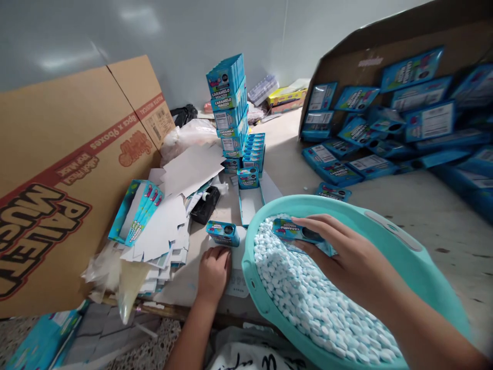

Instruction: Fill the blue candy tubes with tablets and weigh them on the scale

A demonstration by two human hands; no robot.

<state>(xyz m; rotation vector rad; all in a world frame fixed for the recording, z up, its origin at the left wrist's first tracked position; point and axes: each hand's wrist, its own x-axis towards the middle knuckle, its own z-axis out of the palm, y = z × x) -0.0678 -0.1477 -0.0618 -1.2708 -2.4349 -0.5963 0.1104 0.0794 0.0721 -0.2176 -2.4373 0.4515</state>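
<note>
My right hand (342,252) grips a small blue candy box (287,229) between thumb and fingers, low over white and pale blue candies (308,293). The candies fill much of a turquoise basin (346,205). My left hand (214,270) rests with curled fingers just in front of another blue candy box (222,234), holding nothing that I can see. That box stands on what looks like a white scale (236,285), partly hidden by my hand and the basin.
Behind stands a tall stack of blue display boxes (231,113) and an open display tray (251,203). White cardboard pieces (165,226) and a black object (205,204) lie left, by a large carton (77,169). Several small boxes (358,131) spill from a carton at right.
</note>
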